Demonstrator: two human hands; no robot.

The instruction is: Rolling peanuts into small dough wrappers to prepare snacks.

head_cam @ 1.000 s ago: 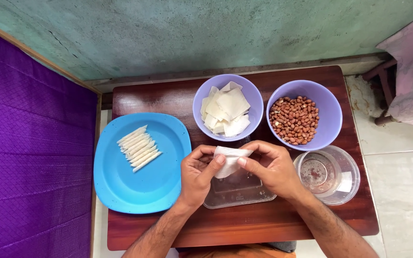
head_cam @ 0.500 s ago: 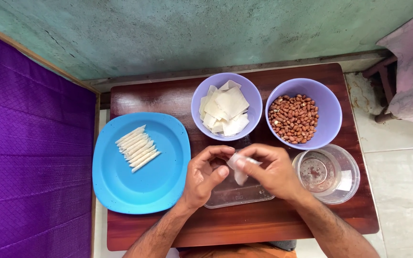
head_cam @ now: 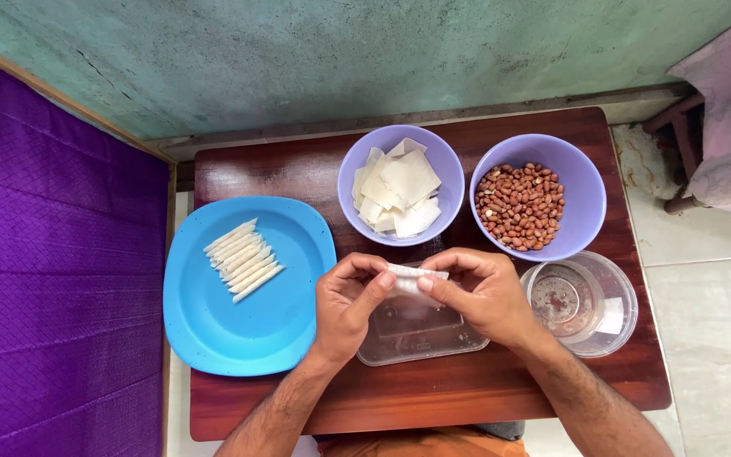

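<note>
Over clear tray [head_cam: 420,338], hands [head_cam: 416,292] pinching white wrapper [head_cam: 414,279], seemingly rolled; bowls hold wrappers [head_cam: 399,190], peanuts [head_cam: 519,206].

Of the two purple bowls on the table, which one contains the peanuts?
The purple bowl on the right, at the far right of the table, holds the brown peanuts. The other purple bowl, to its left, holds white wrapper sheets instead.

Wrapper [head_cam: 414,279]: 1 small white sheet, partly rolled, lay roughly level, pinched at both ends, held above a clear rectangular tray [head_cam: 420,334].
</note>
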